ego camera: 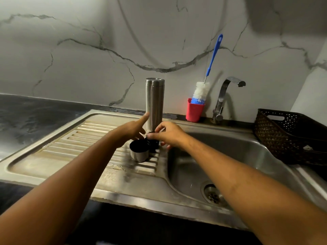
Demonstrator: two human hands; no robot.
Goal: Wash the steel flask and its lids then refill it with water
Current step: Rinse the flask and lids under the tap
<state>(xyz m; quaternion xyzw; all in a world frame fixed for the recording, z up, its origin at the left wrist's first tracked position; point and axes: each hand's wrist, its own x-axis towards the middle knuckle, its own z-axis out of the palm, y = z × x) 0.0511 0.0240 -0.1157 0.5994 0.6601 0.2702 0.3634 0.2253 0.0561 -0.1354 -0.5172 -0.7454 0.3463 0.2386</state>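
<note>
The one head-worn camera looks forward and down from close above the counter's front edge, facing the marble wall (88,71) at 12 o'clock, with the sink basin (230,156) at 4 o'clock.

Right hand (168,136) hides most of black lid (154,145)

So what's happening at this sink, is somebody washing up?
A person stands at a sink handling a steel flask. The flask stands on the ribbed drainboard, with its steel cup lid open side up in front of it. The right hand pinches the small black inner lid beside that cup, while the left hand reaches with straight fingers toward the flask's lower part. No water runs from the tap, and the bottle brush stands in its red cup.
</note>
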